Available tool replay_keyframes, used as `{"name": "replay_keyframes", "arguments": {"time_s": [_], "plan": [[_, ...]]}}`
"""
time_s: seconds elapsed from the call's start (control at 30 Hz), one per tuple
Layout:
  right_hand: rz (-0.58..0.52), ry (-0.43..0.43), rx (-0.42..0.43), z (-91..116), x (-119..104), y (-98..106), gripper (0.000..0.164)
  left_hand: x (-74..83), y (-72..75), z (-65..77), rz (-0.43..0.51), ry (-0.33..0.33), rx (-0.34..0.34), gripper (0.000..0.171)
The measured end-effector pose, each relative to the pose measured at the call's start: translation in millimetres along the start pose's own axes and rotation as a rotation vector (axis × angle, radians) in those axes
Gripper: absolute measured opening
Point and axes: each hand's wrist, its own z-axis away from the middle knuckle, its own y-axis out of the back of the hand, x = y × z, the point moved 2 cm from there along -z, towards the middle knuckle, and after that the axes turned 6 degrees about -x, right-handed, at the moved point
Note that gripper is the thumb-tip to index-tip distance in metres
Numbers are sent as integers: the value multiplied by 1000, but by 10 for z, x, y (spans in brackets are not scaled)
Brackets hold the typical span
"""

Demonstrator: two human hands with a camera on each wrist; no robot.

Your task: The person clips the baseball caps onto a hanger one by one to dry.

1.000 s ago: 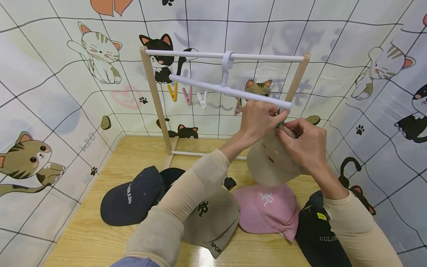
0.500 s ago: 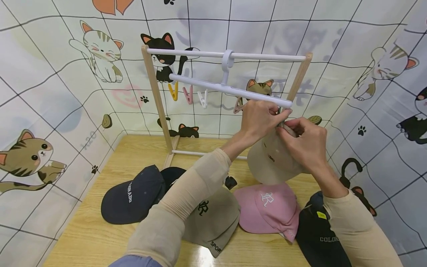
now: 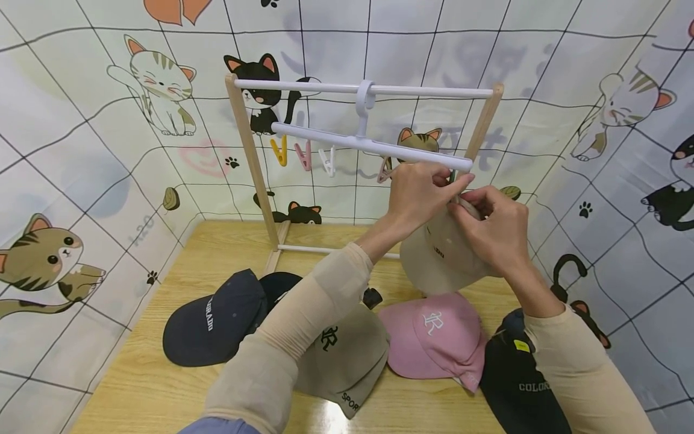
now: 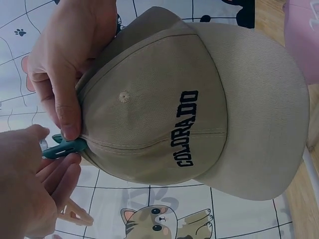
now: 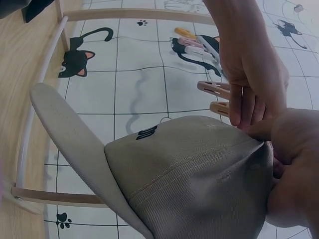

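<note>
- The left hand (image 3: 417, 191) pinches a green clip (image 4: 67, 148) just under the right end of a white hanger (image 3: 368, 144)
- The right hand (image 3: 496, 226) pinches the top of a beige cap (image 4: 154, 99), thumb and fingers narrow on the fabric
- The beige cap is off the table (image 3: 206, 247), crown up towards the hanger and brim down, with "COLORADO" on its front
- The green clip touches the crown beside the right thumb; whether it grips the fabric cannot be told
- The hanger hooks over the white rod (image 3: 303, 87) of a wooden rack (image 3: 252, 163) and tilts down to the right
- A yellow clip (image 3: 284, 147), a pink clip (image 3: 308, 155) and a white clip (image 3: 331, 164) hang under its left half, and a tan clip (image 5: 214, 88) is near the left hand
- 5 more caps rest on the table: a navy cap (image 3: 217, 325), a partly hidden dark cap (image 3: 279, 283) touching it, a taupe cap (image 3: 347, 346), a pink cap (image 3: 439, 343) and a black cap (image 3: 509, 361)
</note>
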Motion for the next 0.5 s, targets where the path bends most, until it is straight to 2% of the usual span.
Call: {"name": "replay_keyframes", "arguments": {"time_s": [0.17,0.5], "plan": [[8,-26,-5,-17,31,-3,23,-28,3,9,46,-6,-20,47],[-25,-83,-63,-60,104,-45,23,-108,7,26,87,30,-132,42]]}}
